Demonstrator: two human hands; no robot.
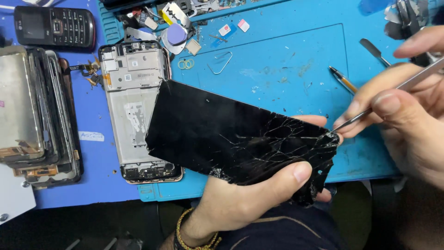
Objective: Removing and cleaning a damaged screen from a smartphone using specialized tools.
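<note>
My left hand [240,199] grips a black phone screen panel [231,134] from below, thumb lying across its near edge. The glass is badly cracked toward its right end. My right hand [407,115] pinches metal tweezers [370,111], and their tip touches the panel's cracked right corner. A braided yellow cord circles my left wrist. Just left of the panel, an opened phone frame [134,92] lies flat on the blue mat [286,51].
A stack of removed screens [37,115] lies at the left edge. An old keypad phone [53,27] rests at the top left. Small parts, a bent wire clip [221,62], a metal spudger [373,51] and a pen-like tool [343,79] lie on the mat.
</note>
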